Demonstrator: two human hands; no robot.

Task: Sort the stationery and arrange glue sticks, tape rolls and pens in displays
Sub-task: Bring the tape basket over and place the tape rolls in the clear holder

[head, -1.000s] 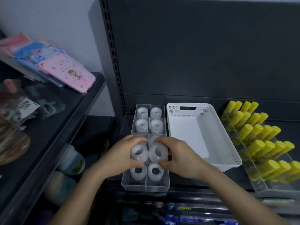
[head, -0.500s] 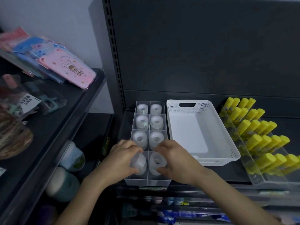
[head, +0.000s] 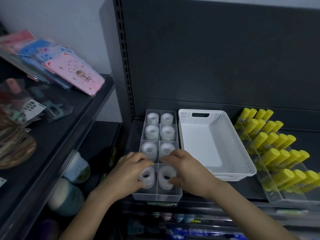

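A clear divided organiser [head: 156, 196] sits on the dark shelf, with translucent tape rolls standing in its two columns. My left hand [head: 127, 174] grips the tape roll [head: 146, 177] in the front left compartment. My right hand [head: 187, 172] grips the tape roll [head: 166, 177] in the front right compartment. Further back, several more tape rolls [head: 160, 132] fill the other compartments. Yellow glue sticks [head: 275, 149] lean in rows inside a clear tiered display at the right.
A white perforated basket [head: 232, 153] with nothing in it stands between the organiser and the glue display. On the left shelf [head: 72, 122] lie pink and blue packaged items [head: 76, 73]. Jars [head: 67, 196] stand below it. The dark back panel [head: 216, 58] rises behind.
Both hands have come down and toward the front with a tape roll each, from above the third row into the front compartments. The organiser's third row now shows its own rolls.
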